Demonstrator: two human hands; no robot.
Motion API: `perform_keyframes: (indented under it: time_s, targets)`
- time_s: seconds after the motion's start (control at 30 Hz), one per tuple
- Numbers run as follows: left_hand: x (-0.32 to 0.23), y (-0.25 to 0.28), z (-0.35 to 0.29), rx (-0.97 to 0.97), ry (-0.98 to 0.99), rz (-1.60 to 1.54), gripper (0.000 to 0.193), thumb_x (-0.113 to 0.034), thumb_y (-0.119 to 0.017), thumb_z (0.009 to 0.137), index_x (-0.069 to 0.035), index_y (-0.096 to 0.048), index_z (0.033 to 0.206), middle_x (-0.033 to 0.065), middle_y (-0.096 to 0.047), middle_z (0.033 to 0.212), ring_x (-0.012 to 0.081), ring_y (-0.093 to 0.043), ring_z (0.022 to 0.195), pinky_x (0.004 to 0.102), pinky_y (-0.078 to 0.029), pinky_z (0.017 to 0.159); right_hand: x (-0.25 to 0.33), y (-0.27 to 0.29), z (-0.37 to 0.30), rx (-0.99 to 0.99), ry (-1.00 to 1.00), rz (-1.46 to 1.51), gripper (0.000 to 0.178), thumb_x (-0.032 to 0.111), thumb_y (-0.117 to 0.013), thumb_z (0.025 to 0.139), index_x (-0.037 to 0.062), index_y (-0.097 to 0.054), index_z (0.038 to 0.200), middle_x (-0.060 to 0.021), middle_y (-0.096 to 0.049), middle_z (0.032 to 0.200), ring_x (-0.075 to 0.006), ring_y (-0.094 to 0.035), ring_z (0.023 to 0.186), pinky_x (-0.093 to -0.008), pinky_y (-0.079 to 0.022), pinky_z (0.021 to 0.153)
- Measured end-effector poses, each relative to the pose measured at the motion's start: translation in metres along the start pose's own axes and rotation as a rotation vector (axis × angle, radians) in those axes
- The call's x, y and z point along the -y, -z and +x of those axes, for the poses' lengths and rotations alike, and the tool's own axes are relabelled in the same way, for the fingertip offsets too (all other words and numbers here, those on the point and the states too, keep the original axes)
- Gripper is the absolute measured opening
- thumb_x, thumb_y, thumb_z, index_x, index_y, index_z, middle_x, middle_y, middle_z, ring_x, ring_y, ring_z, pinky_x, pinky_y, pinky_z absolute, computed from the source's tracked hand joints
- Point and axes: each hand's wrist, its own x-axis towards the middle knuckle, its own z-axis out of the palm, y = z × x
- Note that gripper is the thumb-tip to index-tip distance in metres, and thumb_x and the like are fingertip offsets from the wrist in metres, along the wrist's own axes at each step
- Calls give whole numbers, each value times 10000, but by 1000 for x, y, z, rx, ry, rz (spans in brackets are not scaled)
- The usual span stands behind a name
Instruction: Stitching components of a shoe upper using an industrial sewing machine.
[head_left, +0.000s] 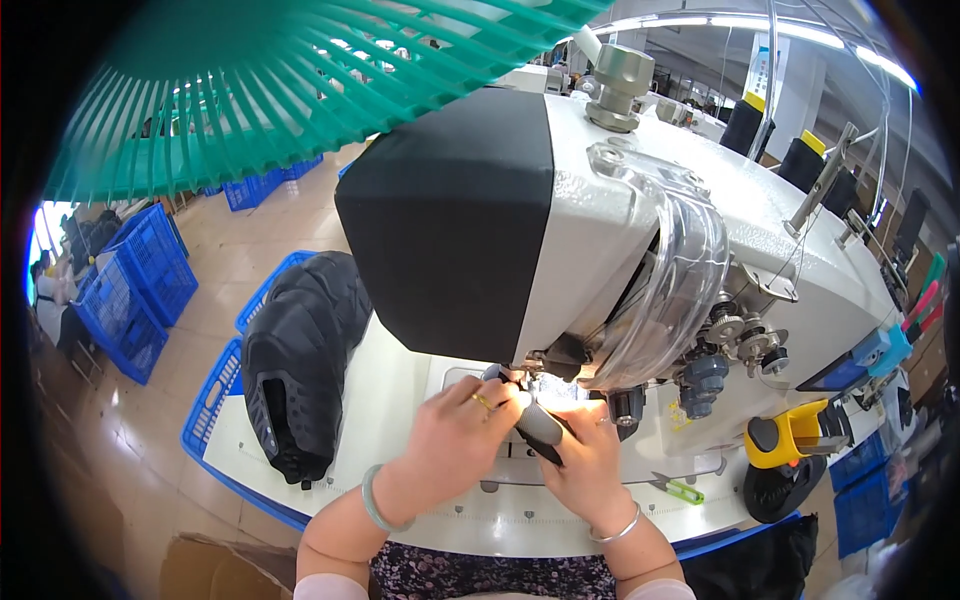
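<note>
Under the head of a white and black industrial sewing machine point(450, 230), my left hand point(450, 430) and my right hand point(585, 455) both grip a small dark grey fabric piece point(540, 425), which looks like part of a shoe upper. The fingers of both hands are closed on its edges close to the needle area, where a lamp lights the work. Parts of the piece are hidden by my fingers and the machine. To the left on the machine table point(400, 510) lies a stack of black shoe uppers point(300, 370).
Green-handled thread snips point(680, 488) lie right of my right hand, near a yellow holder point(785, 440). A green fan guard point(330, 90) hangs at upper left. Blue crates point(135, 290) stand on the floor to the left. Black pieces point(760, 560) hang at lower right.
</note>
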Motion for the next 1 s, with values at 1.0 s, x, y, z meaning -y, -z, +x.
perform_keyframes:
  time_s: [1.0]
  targets:
    - [2,-4,-1,-41,-49,18,277,-41,-609,704,2,-620,978,97,-562,1012,259,-612,923,325,-550,738,-6,3,4,-15,89,-18,280,8,-706,548,97,-687,814,16,-625,911,-213,-561,748,-315,-476,586]
